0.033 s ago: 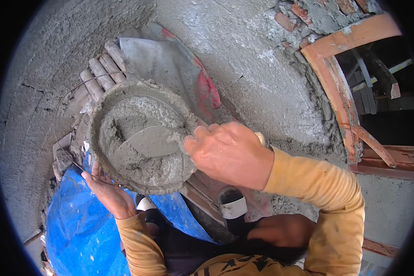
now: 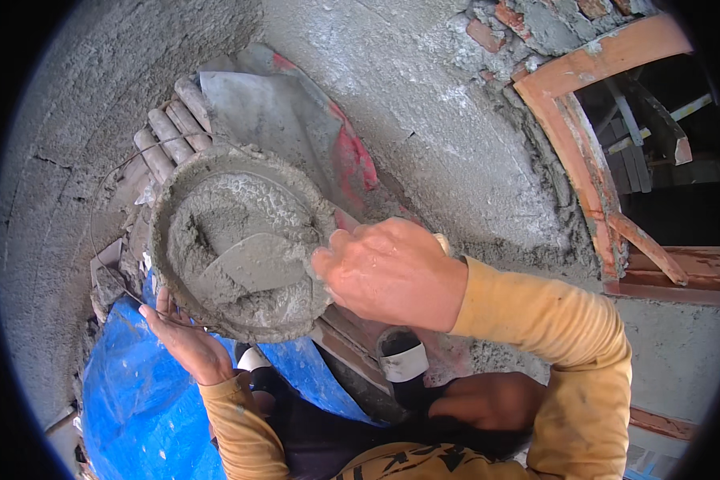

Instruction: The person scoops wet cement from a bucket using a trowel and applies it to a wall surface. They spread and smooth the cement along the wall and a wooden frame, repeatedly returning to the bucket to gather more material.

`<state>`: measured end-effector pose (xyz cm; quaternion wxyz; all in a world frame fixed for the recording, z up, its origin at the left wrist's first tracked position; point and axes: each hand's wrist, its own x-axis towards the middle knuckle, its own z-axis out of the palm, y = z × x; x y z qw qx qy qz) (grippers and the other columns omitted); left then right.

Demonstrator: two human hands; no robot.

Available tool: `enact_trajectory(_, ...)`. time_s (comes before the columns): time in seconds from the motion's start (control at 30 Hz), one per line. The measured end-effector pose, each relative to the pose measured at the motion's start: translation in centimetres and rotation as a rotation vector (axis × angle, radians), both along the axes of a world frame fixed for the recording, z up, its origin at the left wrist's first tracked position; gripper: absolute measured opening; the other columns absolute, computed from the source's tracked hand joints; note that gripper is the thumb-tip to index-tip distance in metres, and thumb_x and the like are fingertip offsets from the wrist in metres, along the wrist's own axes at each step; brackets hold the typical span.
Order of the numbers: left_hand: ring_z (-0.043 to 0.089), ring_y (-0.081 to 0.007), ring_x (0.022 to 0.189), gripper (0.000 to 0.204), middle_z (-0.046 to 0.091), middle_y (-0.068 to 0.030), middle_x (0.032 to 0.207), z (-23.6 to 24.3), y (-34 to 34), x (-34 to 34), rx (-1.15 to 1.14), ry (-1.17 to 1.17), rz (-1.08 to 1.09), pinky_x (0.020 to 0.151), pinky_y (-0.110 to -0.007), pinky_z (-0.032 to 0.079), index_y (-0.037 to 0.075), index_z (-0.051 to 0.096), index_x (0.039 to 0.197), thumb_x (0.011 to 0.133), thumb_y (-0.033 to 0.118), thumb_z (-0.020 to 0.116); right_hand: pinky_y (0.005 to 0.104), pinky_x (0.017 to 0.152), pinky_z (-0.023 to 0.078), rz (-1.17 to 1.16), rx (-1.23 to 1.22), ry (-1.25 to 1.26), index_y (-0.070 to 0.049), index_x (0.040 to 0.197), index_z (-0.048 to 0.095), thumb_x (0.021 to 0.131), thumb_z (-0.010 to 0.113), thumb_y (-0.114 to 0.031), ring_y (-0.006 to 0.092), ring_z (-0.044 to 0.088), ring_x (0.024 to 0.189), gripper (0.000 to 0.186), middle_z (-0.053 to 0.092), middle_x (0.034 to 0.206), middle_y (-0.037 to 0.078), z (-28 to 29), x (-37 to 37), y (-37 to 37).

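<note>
A round bucket (image 2: 164,240) crusted with cement holds wet grey mortar (image 2: 244,200). My left hand (image 2: 186,340) cups its near left side from below, with some fingers hidden behind the wall and the thin wire handle (image 2: 104,268) crossing by the thumb. Over the right rim, my right hand (image 2: 392,272) is closed round the handle of a trowel, and the grip is mostly hidden in the fist. The flat trowel blade (image 2: 260,262) lies in the mortar, its tip pointing left and partly covered.
Rough plastered wall (image 2: 424,88) rises behind the bucket. A grey and red sheet (image 2: 264,104) and several short round pieces (image 2: 168,132) lie beyond it. A blue tarp (image 2: 136,384) spreads at lower left. On the right is a wooden window frame (image 2: 564,128).
The whole view has shifted slightly. Within the bucket, the trowel blade sits a little nearer to me. Both hands keep their hold.
</note>
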<state>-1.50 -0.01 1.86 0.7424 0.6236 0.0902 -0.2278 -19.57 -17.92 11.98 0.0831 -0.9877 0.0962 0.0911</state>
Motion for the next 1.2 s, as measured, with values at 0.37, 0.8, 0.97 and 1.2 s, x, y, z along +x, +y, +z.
enact_trajectory(0.37, 0.047, -0.0239, 0.115, 0.070, 0.052, -0.0143, 0.122, -1.9, -0.1, 0.6, -0.035, -0.034, 0.003, 0.100, -0.035, 0.033, -0.005, 0.045, 0.124, 0.093, 0.058, 0.036, 0.0324, 0.057, 0.051, 0.003, -0.326, -0.042, -0.009, 0.077, 0.065, 0.074, 0.061, -0.014, 0.0207, 0.067, 0.071, 0.007, 0.066, 0.076, 0.007, 3.8, 2.9, -3.1)
enact_trajectory(0.8, 0.047, -0.0241, 0.115, 0.068, 0.052, -0.0159, 0.121, -1.9, -1.2, 0.2, 0.004, -0.144, 0.073, 0.102, -0.034, 0.031, -0.006, 0.046, 0.124, 0.095, 0.055, 0.034, 0.0443, 0.068, 0.051, -0.186, 0.336, 0.257, -0.001, 0.092, 0.061, 0.079, 0.060, -0.024, 0.0331, 0.064, 0.079, 0.026, 0.063, 0.077, 0.015, -3.0, 2.5, 0.1)
enact_trajectory(0.97, 0.050, -0.0245, 0.112, 0.067, 0.052, -0.0150, 0.122, 0.4, -1.3, 0.0, -0.078, 0.014, 0.068, 0.099, -0.037, 0.038, -0.005, 0.045, 0.126, 0.096, 0.054, 0.031, 0.0385, 0.063, 0.049, -0.072, 0.010, -0.041, -0.010, 0.104, 0.059, 0.077, 0.067, -0.026, 0.0260, 0.062, 0.077, 0.033, 0.057, 0.081, 0.007, -0.6, -0.1, 0.1)
enact_trajectory(1.2, 0.047, -0.0232, 0.113, 0.072, 0.051, -0.0151, 0.122, -1.8, -0.9, 0.3, 0.026, -0.127, 0.080, 0.099, -0.034, 0.034, -0.006, 0.043, 0.127, 0.094, 0.057, 0.035, 0.0354, 0.059, 0.051, 0.043, -0.345, -0.005, -0.007, 0.076, 0.060, 0.073, 0.067, -0.021, 0.0240, 0.064, 0.068, 0.016, 0.060, 0.072, 0.009, 6.5, 3.8, -2.1)
